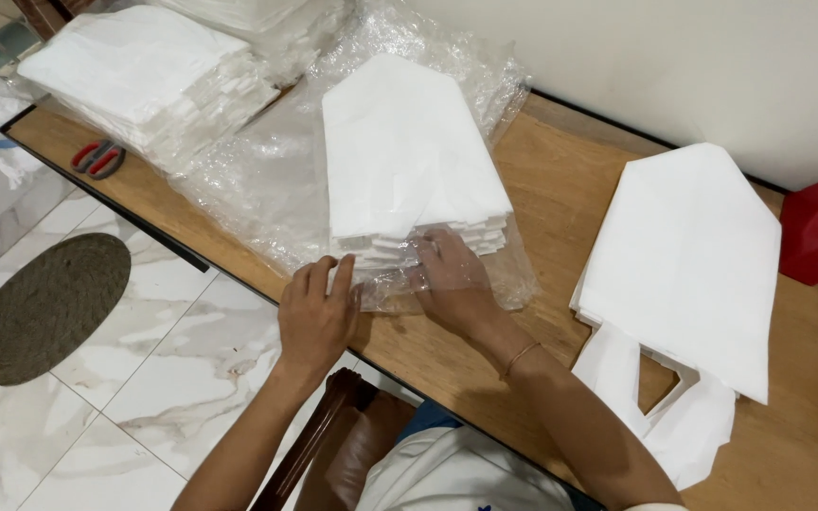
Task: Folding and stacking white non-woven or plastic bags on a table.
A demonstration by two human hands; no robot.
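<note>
The stack of folded white bags point(409, 156) lies inside a clear plastic wrapper point(267, 180) near the front edge of the wooden worktop point(560, 208). The stack is five-sided: its pointed end faces away from the person, toward the wall, and its flat, layered end faces the person. Its long axis runs front to back across the worktop, leaning slightly left at the far tip.

Both hands are at the near, open end of the wrapper. The left hand point(317, 317) lies flat with fingers spread on the plastic just left of the stack's near corner, pressing the film onto the worktop. The right hand point(452, 279) is inside or under the film, fingers against the layered edge of the stack; whether it pinches any layers cannot be told through the plastic.

To handle this well, I judge the left hand should keep the film pinned flat while the right grips the whole thickness of the stack squarely, so that the layers stay aligned and none fans out.

To the right lies a second pile of white bags point(688, 265) with handle cut-outs showing, well apart. Farther left sits another white stack point(149, 80), with red-handled scissors point(98, 158) beside it.
</note>
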